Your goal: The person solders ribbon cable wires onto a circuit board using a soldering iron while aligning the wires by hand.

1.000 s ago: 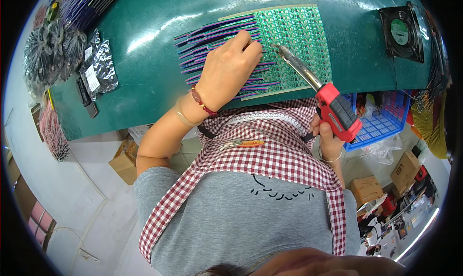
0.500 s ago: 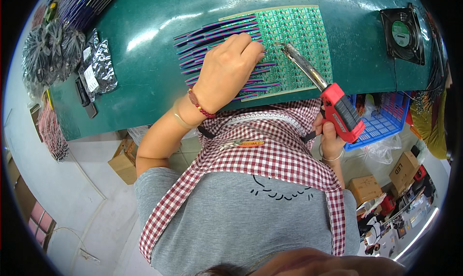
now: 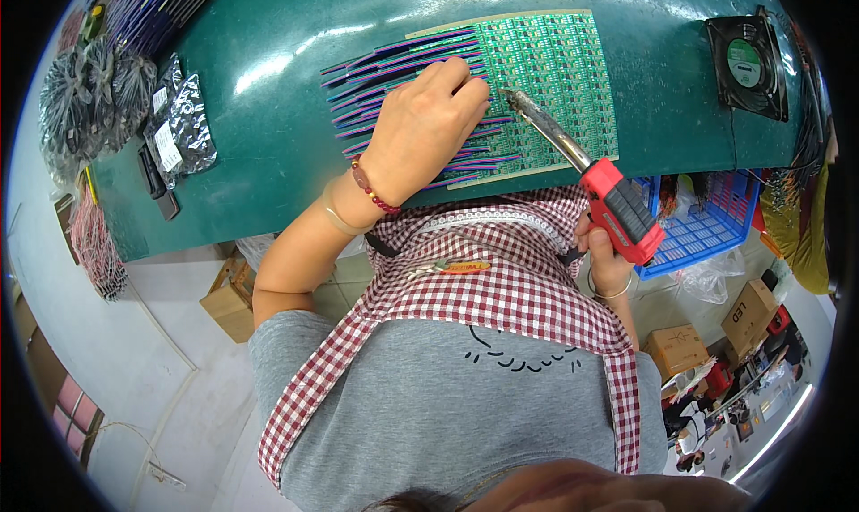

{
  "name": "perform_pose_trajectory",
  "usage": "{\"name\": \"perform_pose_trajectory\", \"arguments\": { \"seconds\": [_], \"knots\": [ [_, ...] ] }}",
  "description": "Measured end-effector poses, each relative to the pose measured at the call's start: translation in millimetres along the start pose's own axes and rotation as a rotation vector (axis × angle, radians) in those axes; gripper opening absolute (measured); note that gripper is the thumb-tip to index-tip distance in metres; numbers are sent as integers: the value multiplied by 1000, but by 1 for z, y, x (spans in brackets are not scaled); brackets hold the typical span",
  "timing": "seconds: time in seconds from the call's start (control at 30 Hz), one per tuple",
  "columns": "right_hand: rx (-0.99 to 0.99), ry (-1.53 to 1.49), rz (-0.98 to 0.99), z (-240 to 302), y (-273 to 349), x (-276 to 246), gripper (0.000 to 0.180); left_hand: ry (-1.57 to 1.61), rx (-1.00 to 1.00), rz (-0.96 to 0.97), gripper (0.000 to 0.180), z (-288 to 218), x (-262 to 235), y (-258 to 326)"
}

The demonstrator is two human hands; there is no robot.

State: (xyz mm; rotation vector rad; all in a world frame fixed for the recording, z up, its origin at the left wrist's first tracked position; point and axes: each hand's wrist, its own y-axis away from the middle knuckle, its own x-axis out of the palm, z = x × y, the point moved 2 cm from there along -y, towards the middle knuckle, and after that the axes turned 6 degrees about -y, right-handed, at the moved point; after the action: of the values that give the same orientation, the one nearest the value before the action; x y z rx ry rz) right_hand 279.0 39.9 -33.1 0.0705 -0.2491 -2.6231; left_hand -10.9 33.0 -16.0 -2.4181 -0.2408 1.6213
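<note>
A green circuit board panel lies on the table, with rows of small parts. Multicoloured ribbon wires reach over its left part, side by side. My left hand is closed over these wires, pinching one at the board; its fingertips are partly hidden. In my right hand is a red and black soldering iron, gripped by its handle from below. Its metal tip points up and left and is just beside my left fingertips, above the board. Whether the tip touches the board, I cannot tell.
On the green table, a black fan stands at the right. Plastic-wrapped bundles and a silvery bag lie at the left. A blue basket sits below the right edge, near cardboard boxes.
The soldering iron has moved left and slightly down with my right hand, bringing its tip closer to my left fingertips. My left hand has stayed nearly in place.
</note>
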Motion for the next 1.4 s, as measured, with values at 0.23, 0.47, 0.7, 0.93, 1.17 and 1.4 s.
{"name": "perform_pose_trajectory", "arguments": {
  "seconds": [0.23,0.47,0.7,0.93,1.17,1.4],
  "knots": [
    [-17,116,55,-6,1,-4,38,14,-19,-21,10,0,2,1],
    [52,-39,75,11,1,0,51,2,-27,-21,11,-1,2,1],
    [20,-85,147,-4,8,-10,24,-38,-10,-46,11,-1,0,-2],
    [-8,38,97,-14,12,-13,32,5,-25,-55,11,1,0,-2],
    [-4,99,109,-8,6,-9,39,11,-25,-50,12,0,-1,-2],
    [0,102,95,-12,10,-14,41,5,-16,-55,12,0,-1,-3]
  ]
}}
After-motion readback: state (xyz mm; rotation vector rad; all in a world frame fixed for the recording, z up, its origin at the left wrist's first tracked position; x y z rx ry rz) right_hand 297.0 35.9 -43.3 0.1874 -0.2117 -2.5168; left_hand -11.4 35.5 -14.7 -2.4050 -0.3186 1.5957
